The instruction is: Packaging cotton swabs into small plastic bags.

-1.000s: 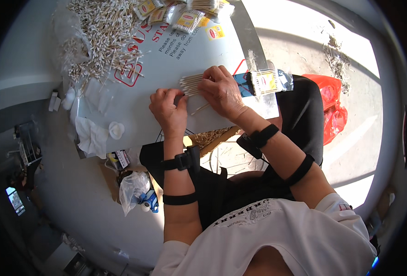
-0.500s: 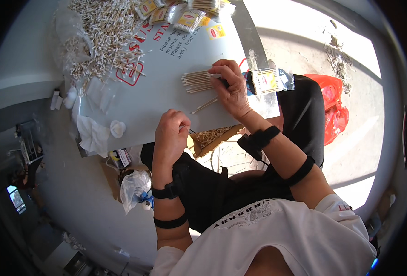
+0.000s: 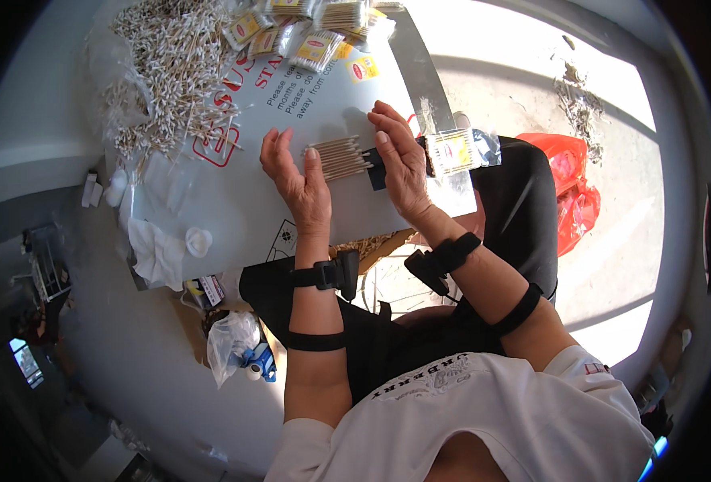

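Dark strip (image 3: 377, 178) partly behind right hand (image 3: 406, 173)

A pale grey table (image 3: 247, 201) stood in the room, a darker strip (image 3: 418, 68) running along its right edge. Beyond the left edge rose a plain pale wall (image 3: 34, 120) in shade, with a greyer band lower down. Past the right edge, strong sunlight whitened the floor (image 3: 532, 112); long shadows crossed it, and a trail of scraps (image 3: 576, 108) lay there. Sun also glared on the table's near right corner. Off the near left corner, the floor turned dull grey. Farther out stood a dark frame (image 3: 46, 261), and near it glowed a small bluish pane (image 3: 26, 363), window or screen, too small to tell.
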A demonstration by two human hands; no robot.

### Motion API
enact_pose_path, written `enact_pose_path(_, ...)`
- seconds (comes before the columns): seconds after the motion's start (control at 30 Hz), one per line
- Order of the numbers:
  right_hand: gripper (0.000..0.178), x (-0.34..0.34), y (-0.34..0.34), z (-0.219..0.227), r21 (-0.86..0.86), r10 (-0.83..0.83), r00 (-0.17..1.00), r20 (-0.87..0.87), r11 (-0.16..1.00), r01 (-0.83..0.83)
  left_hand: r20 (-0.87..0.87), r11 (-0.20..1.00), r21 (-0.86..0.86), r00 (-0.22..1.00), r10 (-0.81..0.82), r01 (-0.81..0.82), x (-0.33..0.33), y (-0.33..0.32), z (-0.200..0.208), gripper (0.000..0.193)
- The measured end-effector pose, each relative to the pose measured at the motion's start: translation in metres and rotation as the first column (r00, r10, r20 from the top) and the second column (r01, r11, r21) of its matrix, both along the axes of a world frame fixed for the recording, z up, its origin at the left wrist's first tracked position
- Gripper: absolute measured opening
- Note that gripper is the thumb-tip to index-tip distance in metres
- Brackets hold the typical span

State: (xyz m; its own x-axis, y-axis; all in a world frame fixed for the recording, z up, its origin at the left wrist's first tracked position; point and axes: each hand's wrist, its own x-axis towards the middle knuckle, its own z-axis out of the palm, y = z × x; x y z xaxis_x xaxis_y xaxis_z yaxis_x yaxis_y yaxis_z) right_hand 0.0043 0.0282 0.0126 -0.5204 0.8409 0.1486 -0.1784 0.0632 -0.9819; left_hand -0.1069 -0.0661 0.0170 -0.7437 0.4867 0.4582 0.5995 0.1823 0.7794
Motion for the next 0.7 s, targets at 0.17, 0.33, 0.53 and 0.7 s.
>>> enact_pose_path(0.17,0.036,-0.012,-0.004,-0.004,-0.043,-0.043,0.997,-0.057,0.998,0.041,0.404,0.969,0.242,0.904,-0.143,0.046,0.015,0.021,-0.013,0.05)
enact_pose_path(0.33,0.034,-0.013,-0.001,-0.004,-0.003,-0.02,1.0,-0.022,1.0,0.019,0.541,0.948,0.31,0.808,-0.234,0.067,0.026,0.021,-0.007,0.052)
enact_pose_path(0.53,0.032,-0.002,0.014,0.0,-0.021,0.045,0.999,0.026,0.999,-0.045,0.223,0.971,-0.075,0.953,-0.205,0.227,0.015,0.001,0.004,0.061)
enact_pose_path(0.7,0.043,0.017,0.037,0.017,0.374,0.114,0.918,0.381,0.889,-0.265,-0.206,0.651,-0.75,0.895,-0.396,0.115,0.029,-0.014,0.004,0.084)
